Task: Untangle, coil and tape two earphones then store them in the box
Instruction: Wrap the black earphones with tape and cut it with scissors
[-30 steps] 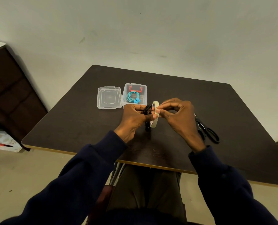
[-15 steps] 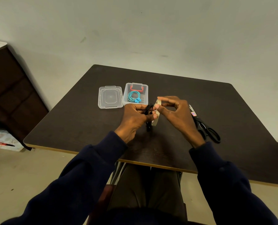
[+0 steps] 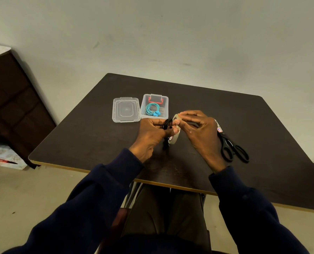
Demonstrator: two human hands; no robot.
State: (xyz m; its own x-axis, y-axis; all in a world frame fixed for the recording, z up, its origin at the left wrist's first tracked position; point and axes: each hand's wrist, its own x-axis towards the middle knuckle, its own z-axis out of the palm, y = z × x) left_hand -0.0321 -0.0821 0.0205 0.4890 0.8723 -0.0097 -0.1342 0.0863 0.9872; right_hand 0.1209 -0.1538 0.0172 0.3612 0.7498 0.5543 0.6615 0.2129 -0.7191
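My left hand (image 3: pixel 151 134) grips a coiled black earphone (image 3: pixel 167 124) above the middle of the dark table (image 3: pixel 90 136). Beside it my right hand (image 3: pixel 198 131) pinches a roll of pale tape (image 3: pixel 175 139), held on edge against the coil. Part of the coil and of the roll is hidden by my fingers. A clear plastic box (image 3: pixel 164 110) stands just behind my hands with a coiled turquoise earphone (image 3: pixel 152 109) inside. Its clear lid (image 3: pixel 126 110) lies flat to the left of the box.
Black scissors (image 3: pixel 231 145) lie on the table right of my right hand, handles toward me. A dark wooden cabinet (image 3: pixel 11 99) stands at the left, off the table. The table's near edge (image 3: pixel 171 185) runs just above my lap.
The tape roll turned more edge-on half a second ago and now shows more of its side again. My right fingers shifted on it. My left hand keeps its grip on the black coil.
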